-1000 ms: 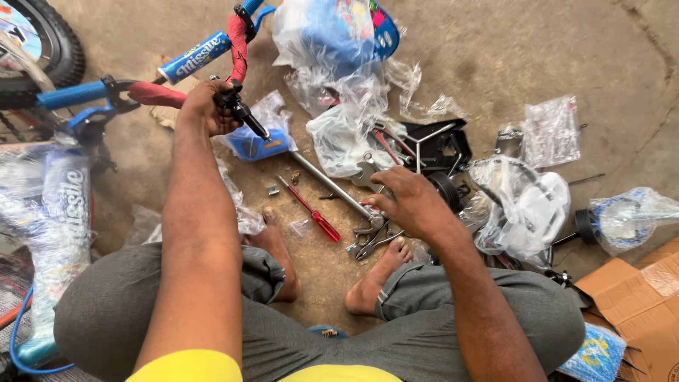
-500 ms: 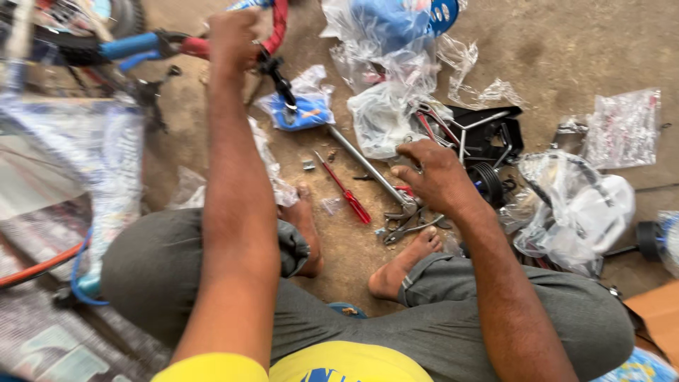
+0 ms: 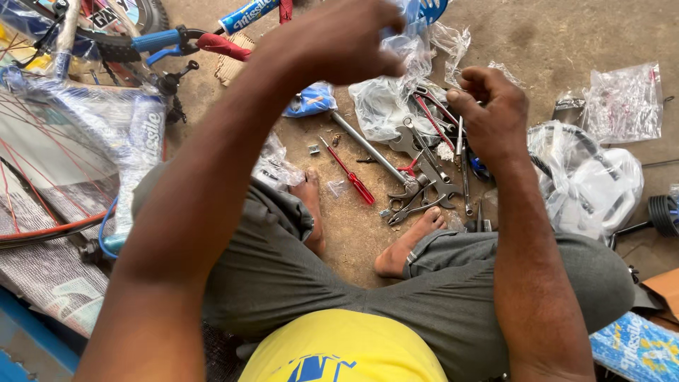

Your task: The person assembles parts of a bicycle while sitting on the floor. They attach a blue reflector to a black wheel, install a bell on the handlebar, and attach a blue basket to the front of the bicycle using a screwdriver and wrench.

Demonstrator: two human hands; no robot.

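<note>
Change since 1 s ago: left hand (image 3: 339,42) has come off the red-and-blue bicycle handlebar (image 3: 191,41) and now sits raised in front of the lens, blurred, over the crumpled clear plastic bags (image 3: 385,106). Fingers look curled inward; cannot tell whether anything is in them.

Right hand (image 3: 491,113) has lifted off the pile of grey steel spanners and pliers (image 3: 424,177) it was pressed into 0.5 s ago. It is now up and loosely fisted, thumb against the fingertips as if pinching something small (too small to confirm; may be nothing).

Judgement: searching the tool pile looks over for now, and both hands are converging on one spot above the bags.

Pose: both forearms reach forward from the body, left arm crossing the frame diagonally, right arm near straight up the right side. Person sits cross-legged, bare feet near the tools.

Nearby: the red-handled screwdriver (image 3: 350,175) lies on the concrete floor (image 3: 552,42) just left of the spanners, untouched. Long grey metal rod (image 3: 368,148) lies beside it. Spoked bicycle wheel (image 3: 49,170) at far left.
</note>
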